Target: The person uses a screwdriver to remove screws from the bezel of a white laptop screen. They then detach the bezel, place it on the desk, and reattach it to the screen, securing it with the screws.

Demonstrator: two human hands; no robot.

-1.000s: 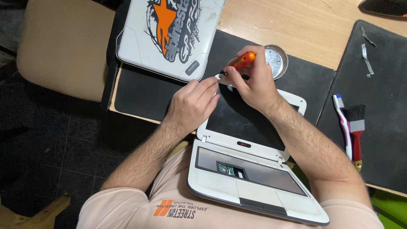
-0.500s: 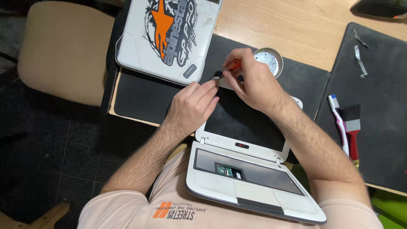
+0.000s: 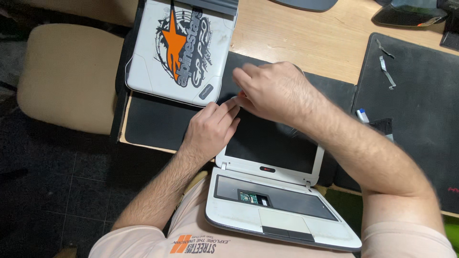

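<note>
My left hand rests flat on the white laptop; my right hand pinches at its corner, contents hidden, over black mat and wooden desk.

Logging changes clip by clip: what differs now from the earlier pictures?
The right hand has rolled over the screen's top corner, so the orange-handled screwdriver and round dish seen earlier are now hidden beneath it. The left hand stays at that corner. The open white laptop and stickered laptop have not moved.
</note>
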